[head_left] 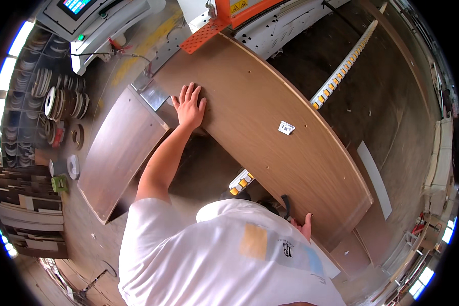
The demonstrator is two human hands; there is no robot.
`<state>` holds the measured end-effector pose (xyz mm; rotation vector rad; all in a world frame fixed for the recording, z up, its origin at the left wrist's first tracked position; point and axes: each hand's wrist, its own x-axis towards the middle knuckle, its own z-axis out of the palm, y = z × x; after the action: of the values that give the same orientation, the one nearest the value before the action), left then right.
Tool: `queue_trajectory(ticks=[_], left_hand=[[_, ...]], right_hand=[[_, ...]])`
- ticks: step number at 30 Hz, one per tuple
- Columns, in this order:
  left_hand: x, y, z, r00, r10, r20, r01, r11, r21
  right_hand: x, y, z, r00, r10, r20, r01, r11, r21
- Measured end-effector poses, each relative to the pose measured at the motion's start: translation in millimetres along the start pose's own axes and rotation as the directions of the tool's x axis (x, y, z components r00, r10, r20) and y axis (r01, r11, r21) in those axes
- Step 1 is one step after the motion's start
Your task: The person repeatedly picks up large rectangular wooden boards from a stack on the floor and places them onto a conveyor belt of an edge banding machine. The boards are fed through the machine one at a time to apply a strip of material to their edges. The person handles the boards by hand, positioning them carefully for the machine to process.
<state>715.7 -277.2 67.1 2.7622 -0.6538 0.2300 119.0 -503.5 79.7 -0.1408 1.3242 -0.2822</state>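
Note:
A long wood-grain board point(250, 107) runs from the orange-fronted machine at the top down to the lower right, with small holes and a white label point(286, 127) on its face. My left hand point(190, 108) lies flat near its left edge, fingers spread, just right of a shiny metal plate point(154, 97). At the board's near edge, lower right, my right hand point(304, 228) grips with the thumb up; its other fingers are partly hidden by the board and my shirt. Beside my right hand is a dark curved piece point(285, 204), whose kind I cannot make out.
Another wood-grain panel point(120, 148) stands at the left. A rail with yellow rollers point(341, 71) reaches out beyond the board. An orange perforated guard point(204, 35) overhangs the board's far end. Edging rolls point(61, 102) fill a rack at the left; stacked boards point(30, 219) lie below it.

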Motion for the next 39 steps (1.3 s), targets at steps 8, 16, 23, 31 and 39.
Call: queue_trajectory(ticks=[8, 16, 23, 31, 39], left_hand=[[42.2, 31.3, 25.6, 0.995, 0.006, -0.099, -0.015, 0.996, -0.091], [104.4, 17.2, 37.7, 0.971, 0.019, -0.239, -0.128, 0.886, -0.445], [185.1, -204.5, -6.2, 0.497, -0.728, -0.472, 0.305, 0.656, -0.691], [241.7, -343.9, -40.5, 0.752, -0.634, -0.180, 0.300, 0.572, -0.763], [211.2, -227.0, -142.1, 0.773, -0.350, -0.529, -0.022, 0.819, -0.574]], right_hand=[[11.3, -44.0, 52.6, 0.946, -0.173, -0.276, 0.158, 0.985, -0.073], [50.8, -103.0, 75.2, 0.915, -0.274, -0.296, 0.252, 0.962, -0.109], [39.4, -118.3, 31.5, 0.928, -0.355, -0.113, 0.216, 0.761, -0.612], [-23.5, -88.5, -48.9, 0.876, -0.397, -0.274, 0.020, 0.597, -0.802], [-30.0, -49.6, -89.0, 0.911, -0.334, -0.242, -0.071, 0.451, -0.890]])
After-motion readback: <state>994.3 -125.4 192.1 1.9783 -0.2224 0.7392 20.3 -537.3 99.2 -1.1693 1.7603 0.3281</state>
